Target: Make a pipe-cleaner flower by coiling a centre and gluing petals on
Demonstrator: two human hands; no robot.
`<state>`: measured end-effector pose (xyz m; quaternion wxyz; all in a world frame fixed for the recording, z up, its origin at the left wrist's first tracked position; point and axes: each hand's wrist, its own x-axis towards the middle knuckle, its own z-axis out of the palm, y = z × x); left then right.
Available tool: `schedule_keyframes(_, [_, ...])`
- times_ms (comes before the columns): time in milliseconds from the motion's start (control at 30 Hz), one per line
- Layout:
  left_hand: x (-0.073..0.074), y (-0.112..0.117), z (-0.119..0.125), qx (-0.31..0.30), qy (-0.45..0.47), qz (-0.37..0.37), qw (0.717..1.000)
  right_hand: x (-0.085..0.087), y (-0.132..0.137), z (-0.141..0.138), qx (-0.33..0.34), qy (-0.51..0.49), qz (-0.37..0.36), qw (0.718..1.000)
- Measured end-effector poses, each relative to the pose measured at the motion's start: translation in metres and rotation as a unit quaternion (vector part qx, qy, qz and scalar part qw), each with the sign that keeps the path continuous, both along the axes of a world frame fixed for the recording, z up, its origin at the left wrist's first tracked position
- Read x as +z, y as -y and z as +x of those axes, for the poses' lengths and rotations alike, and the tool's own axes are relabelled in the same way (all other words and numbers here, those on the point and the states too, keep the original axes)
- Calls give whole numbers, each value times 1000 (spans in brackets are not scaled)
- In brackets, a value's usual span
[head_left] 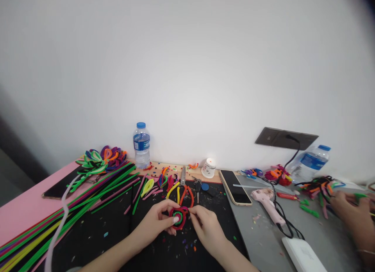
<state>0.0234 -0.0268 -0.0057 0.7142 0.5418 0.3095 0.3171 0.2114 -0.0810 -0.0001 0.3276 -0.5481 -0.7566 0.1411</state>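
A round piece of coiled pipe cleaners [182, 223], red outside with green and pink rings within, is held over the black mat [146, 250]. My left hand [161, 218] grips it from the left, the thumb lying across its face. At its right edge, the closed fingertips of my right hand [206, 225] pinch a short dark end of the piece. Just beyond it lie orange-handled pliers [186, 194], beside a yellow pipe cleaner [174, 191]. Keys [198, 185] with a blue round tag rest behind my right hand.
Long pipe cleaners [79, 209] fan out at left, near looped flowers [101, 160]. Water bottles [142, 147] stand by the wall. A white cup [208, 168], a phone [236, 188], a pink glue gun [268, 205] and a cable lie rightward. Another person's hand [353, 215] works at far right.
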Motion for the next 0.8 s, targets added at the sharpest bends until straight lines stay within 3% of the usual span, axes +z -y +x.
schedule_keyframes(267, [-3, 0, 0, -16, -3, 10, 1000, -1, 1, -3, -20, 23, -3, 1000])
schedule_keyframes(433, [-5, -1, -1, -12, -9, 17, 1000, 1, 0, -2, -6, 16, -30, 999])
schedule_keyframes(800, [-7, 0, -2, -36, -25, 25, 999, 1, 0, 0, 35, 18, -4, 999])
